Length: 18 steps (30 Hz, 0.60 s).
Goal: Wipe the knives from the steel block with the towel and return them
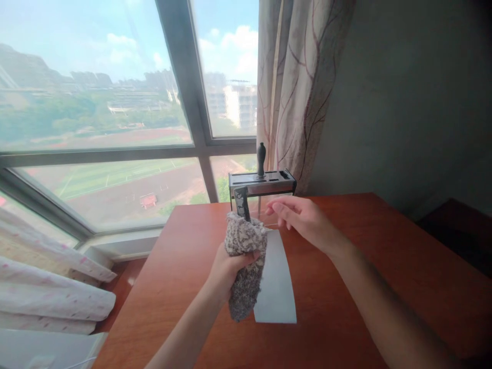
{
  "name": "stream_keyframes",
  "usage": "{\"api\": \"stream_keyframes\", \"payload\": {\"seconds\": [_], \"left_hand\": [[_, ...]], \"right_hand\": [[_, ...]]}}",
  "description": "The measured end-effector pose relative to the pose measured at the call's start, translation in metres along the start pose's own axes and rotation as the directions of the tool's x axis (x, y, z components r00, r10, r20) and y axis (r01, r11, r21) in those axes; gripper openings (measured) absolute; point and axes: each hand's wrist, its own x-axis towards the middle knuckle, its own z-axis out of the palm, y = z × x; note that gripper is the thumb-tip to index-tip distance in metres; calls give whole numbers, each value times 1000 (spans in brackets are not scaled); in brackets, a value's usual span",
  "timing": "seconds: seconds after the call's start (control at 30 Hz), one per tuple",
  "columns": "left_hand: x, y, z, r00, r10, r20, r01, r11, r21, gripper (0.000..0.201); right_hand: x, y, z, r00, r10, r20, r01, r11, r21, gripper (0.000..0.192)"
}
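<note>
**Cleaver getting a rub-down by the window**

So here's the state of things on the desk [346, 287]. The left hand [226, 269] is closed tight around a fuzzy grey cloth [246, 256], and that cloth is wrapped over the handle end of a big cleaver [274, 279]. The dark handle tip [241, 201] pokes up out of the top of the cloth. The right hand [303, 218] floats just beside it, fingers loosely spread, holding nothing as far as I can tell, maybe just touching the upper blade edge.

Orientation: the long axis runs away from the person, handle end up and toward the far edge, the broad blade hanging down toward the near edge, flat side facing the camera.

Progress is my guess only: the cloth sits at the handle, the blade face looks bare and already pretty clean, so I'd call it mid-wipe, with the rest of the blade possibly still to go.

Behind it, at the far edge under the curtain [300, 87], is a metal knife rack [265, 183] with one black handle [261, 159] sticking up.
</note>
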Motion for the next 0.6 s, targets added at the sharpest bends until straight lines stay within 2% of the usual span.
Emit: {"api": "stream_keyframes", "payload": {"seconds": [0.1, 0.23, 0.37, 0.43, 0.6], "left_hand": [[1, -1, 4, 1000, -7, 28, 6, 999, 51, 45], [5, 1, 0, 999, 1, 49, -5, 996, 93, 44], [7, 8, -3, 999, 40, 36, -46, 985, 168, 37], [6, 10, -3, 998, 60, 27, -64, 980, 190, 36], [2, 5, -3, 996, 76, 41, -83, 975, 208, 32]], "right_hand": [[34, -5, 19, 1000, -9, 20, 10, 998, -61, 31], [56, -2, 36, 999, -35, 39, 40, 988, -146, 36], [62, -8, 35, 998, 3, 69, 6, 993, -119, 30], [64, -14, 33, 999, 0, 33, 4, 994, -106, 28], [74, -31, 26, 994, -94, -62, 91, 995, -51, 17]]}}
